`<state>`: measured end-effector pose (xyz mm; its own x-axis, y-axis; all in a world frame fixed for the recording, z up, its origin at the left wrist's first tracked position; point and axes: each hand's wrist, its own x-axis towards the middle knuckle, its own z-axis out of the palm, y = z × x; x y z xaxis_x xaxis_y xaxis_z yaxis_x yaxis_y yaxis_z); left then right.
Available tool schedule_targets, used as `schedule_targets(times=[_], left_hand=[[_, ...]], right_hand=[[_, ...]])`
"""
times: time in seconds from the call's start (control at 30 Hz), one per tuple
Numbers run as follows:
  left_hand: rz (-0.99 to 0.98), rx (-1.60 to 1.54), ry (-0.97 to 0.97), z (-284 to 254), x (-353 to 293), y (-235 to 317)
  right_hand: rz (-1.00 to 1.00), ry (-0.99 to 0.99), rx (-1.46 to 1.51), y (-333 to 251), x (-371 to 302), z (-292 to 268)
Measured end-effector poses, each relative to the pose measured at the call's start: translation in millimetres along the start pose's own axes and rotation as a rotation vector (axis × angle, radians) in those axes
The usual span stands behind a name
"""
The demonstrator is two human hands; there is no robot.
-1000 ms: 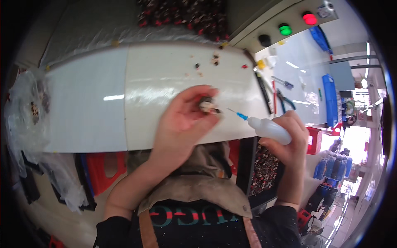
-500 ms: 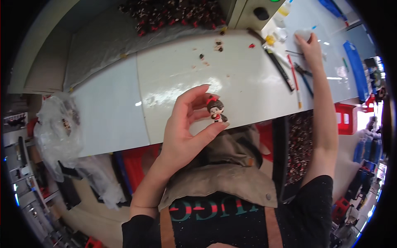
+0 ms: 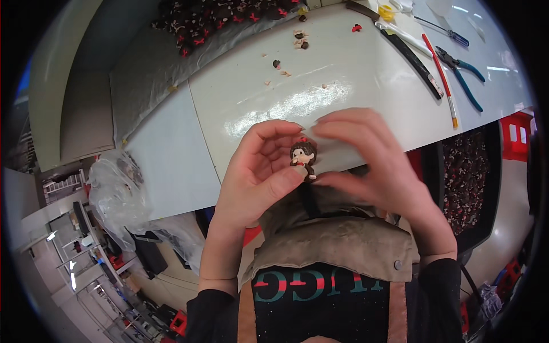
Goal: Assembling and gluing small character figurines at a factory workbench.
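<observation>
My left hand pinches a small doll figurine between thumb and fingers, just off the table's near edge. The figurine has brown hair, a pale face, a red bow on top and some red at the chest. On its right side, my right hand curves toward it with thumb and fingers apart, slightly blurred by motion. No object shows in the right hand, and whether its fingertips touch the figurine is hard to tell.
On the white table lie small scraps, a black-handled cutter, a red paintbrush, blue-handled pliers and a screwdriver. Many figurines crowd the far left. A clear plastic bag hangs at left.
My right hand has come back from the far right of the table to beside the figurine. The figurine stays in my left hand, and the view has shifted.
</observation>
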<state>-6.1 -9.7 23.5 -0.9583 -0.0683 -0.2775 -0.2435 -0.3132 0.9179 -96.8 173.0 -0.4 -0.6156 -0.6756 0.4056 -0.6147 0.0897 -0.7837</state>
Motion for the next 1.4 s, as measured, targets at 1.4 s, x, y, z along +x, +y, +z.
schedule_targets(times=[1.4], left_hand=[[-0.259,0.069,-0.138,2,20,9]], right_hand=[[-0.176,0.296,-0.071,23,-11,20]])
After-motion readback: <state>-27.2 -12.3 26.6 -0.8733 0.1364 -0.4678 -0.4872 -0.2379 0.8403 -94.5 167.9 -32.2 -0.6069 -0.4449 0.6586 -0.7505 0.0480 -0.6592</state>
